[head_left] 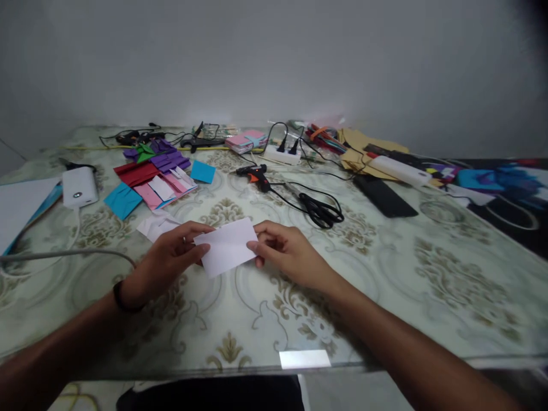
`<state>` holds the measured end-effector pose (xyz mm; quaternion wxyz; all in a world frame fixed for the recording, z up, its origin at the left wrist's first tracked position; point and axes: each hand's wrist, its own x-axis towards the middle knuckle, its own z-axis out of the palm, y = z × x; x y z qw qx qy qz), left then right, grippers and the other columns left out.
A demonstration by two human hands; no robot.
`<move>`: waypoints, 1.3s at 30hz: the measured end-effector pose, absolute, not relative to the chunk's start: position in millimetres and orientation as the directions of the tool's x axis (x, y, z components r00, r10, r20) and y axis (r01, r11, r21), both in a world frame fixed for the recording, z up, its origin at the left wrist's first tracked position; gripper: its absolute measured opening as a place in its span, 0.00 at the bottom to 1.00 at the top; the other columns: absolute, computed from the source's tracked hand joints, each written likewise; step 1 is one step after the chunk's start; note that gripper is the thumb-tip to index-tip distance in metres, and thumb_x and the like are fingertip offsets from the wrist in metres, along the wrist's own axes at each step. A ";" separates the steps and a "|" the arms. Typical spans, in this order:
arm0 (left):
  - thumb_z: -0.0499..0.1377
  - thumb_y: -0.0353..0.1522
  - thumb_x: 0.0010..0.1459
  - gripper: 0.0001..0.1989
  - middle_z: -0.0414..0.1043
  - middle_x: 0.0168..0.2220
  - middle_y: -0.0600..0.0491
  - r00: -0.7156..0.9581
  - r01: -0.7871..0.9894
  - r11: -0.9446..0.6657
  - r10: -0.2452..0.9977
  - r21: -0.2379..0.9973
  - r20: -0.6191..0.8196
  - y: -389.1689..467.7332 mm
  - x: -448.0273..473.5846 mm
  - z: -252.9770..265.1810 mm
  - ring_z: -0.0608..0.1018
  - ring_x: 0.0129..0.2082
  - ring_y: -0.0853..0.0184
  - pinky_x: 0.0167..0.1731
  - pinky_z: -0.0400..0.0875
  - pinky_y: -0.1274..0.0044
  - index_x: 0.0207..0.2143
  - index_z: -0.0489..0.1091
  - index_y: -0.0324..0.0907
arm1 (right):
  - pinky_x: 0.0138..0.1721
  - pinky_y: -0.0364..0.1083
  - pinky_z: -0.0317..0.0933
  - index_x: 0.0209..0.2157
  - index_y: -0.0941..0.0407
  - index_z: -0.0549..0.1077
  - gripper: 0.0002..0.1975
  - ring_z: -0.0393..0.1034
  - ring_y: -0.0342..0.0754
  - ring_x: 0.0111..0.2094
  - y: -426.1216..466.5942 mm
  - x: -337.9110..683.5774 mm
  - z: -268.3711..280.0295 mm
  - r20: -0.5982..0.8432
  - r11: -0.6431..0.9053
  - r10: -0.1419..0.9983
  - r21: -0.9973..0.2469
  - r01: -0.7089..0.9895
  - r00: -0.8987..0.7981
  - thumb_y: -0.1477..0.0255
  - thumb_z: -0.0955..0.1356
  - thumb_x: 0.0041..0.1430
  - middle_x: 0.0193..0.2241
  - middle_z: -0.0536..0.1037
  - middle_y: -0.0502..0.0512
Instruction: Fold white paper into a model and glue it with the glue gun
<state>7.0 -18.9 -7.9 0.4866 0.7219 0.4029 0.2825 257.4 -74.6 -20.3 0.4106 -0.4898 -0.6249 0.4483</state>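
Note:
A small white sheet of paper (228, 246) is held up between both hands, tilted with its right end higher. My left hand (177, 248) pinches its left edge, thumb in front and fingers behind. On the opposite edge, my right hand (285, 248) grips with the thumb on the face and the fingertips partly hidden behind. Beyond the left hand lie folded white papers (156, 224). Farther back is a pile of folded coloured papers, with a red piece (136, 173), a pink piece (160, 191) and a blue piece (123, 200).
A glue gun (256, 174) with a coiled black cord (321, 210) lies behind the hands. Behind it sits a white power strip (282, 153) with plugs. To the right is a black phone (383, 196); to the left, a white power bank (79, 187) with a cable. The patterned tablecloth (257, 319) spreads below.

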 end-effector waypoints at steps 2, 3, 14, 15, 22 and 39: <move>0.65 0.38 0.58 0.15 0.68 0.24 0.58 0.495 0.283 -0.196 0.868 0.939 0.032 -19.6 7.6 -4.6 0.72 0.24 0.72 0.23 0.68 0.82 0.46 0.73 0.41 | 0.29 0.41 0.61 0.42 0.56 0.75 0.12 0.69 0.42 0.23 -75.9 256.3 -18.3 0.074 0.115 0.980 -0.970 0.215 -0.187 0.62 0.69 0.63 0.21 0.76 0.46; 0.65 0.38 0.58 0.15 0.67 0.23 0.59 0.485 0.277 -0.196 0.874 0.941 0.040 -19.8 7.4 -3.5 0.71 0.23 0.73 0.22 0.67 0.83 0.45 0.74 0.41 | 0.30 0.41 0.63 0.41 0.55 0.75 0.12 0.70 0.43 0.24 -76.5 256.0 -17.6 0.067 0.109 0.976 -0.974 0.198 -0.206 0.61 0.68 0.64 0.23 0.76 0.47; 0.65 0.34 0.60 0.12 0.77 0.30 0.53 0.573 0.039 -0.080 0.818 0.996 0.043 -25.3 3.7 -4.7 0.80 0.28 0.68 0.28 0.78 0.78 0.46 0.76 0.40 | 0.29 0.42 0.65 0.39 0.58 0.76 0.12 0.74 0.44 0.22 -80.2 258.1 -12.6 0.055 0.072 0.977 -0.994 0.078 -0.206 0.63 0.70 0.64 0.21 0.79 0.50; 0.65 0.34 0.60 0.13 0.78 0.31 0.52 0.578 0.014 -0.065 0.815 0.998 0.046 -26.2 3.6 -3.9 0.81 0.28 0.67 0.29 0.79 0.78 0.47 0.76 0.40 | 0.29 0.42 0.65 0.39 0.57 0.77 0.12 0.74 0.44 0.22 -80.6 258.3 -11.8 0.049 0.065 0.978 -0.995 0.074 -0.201 0.63 0.70 0.63 0.21 0.79 0.49; 0.63 0.33 0.62 0.14 0.82 0.34 0.49 0.586 -0.033 -0.056 0.807 0.998 0.065 -28.9 1.8 1.1 0.83 0.27 0.66 0.30 0.82 0.76 0.50 0.78 0.40 | 0.27 0.43 0.68 0.47 0.54 0.79 0.14 0.74 0.44 0.22 -84.2 262.2 -9.3 0.049 0.046 0.978 -0.999 -0.022 -0.202 0.64 0.71 0.63 0.22 0.79 0.49; 0.62 0.32 0.63 0.16 0.82 0.36 0.50 0.604 -0.021 -0.167 0.784 0.986 0.146 -27.5 -0.3 -2.4 0.81 0.27 0.71 0.27 0.75 0.83 0.53 0.77 0.42 | 0.29 0.41 0.68 0.27 0.56 0.79 0.16 0.74 0.43 0.23 -82.7 258.5 -0.3 0.095 0.129 0.969 -0.982 0.135 -0.230 0.62 0.69 0.64 0.23 0.79 0.53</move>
